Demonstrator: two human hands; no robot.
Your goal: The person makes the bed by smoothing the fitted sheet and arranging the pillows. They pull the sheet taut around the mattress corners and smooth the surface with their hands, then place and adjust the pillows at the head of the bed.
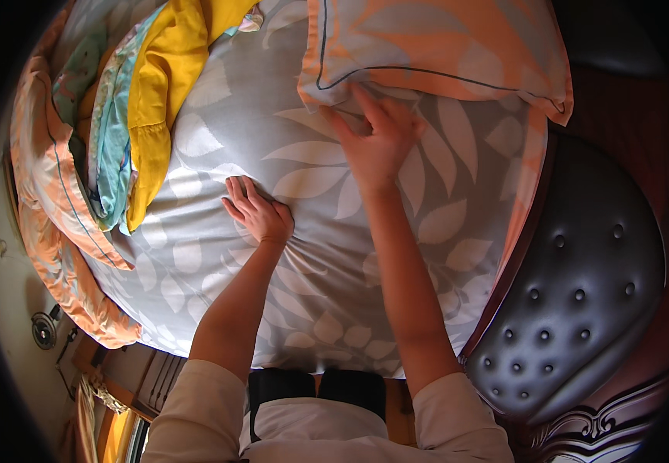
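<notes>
A grey bed sheet (323,249) with pale leaf shapes covers the mattress before me. My left hand (260,211) leans palm down on it, fingers slightly apart, and creases run out from under the wrist. Farther up, my right hand (382,139) is over the sheet at the lower edge of an orange and grey pillow (444,49) with dark piping. Its thumb and forefinger are spread, and the forefinger's tip meets or overlaps the pillow's edge; whether it touches is unclear. The other fingers are bent and partly blurred.
Yellow cloth (163,81) and teal printed cloth (114,156) lie heaped on the left. Beside them is an orange patterned cover (62,191) with dark piping. A button-tufted black headboard (565,312) in a dark carved frame borders the right. A wall fan (44,330) shows at lower left.
</notes>
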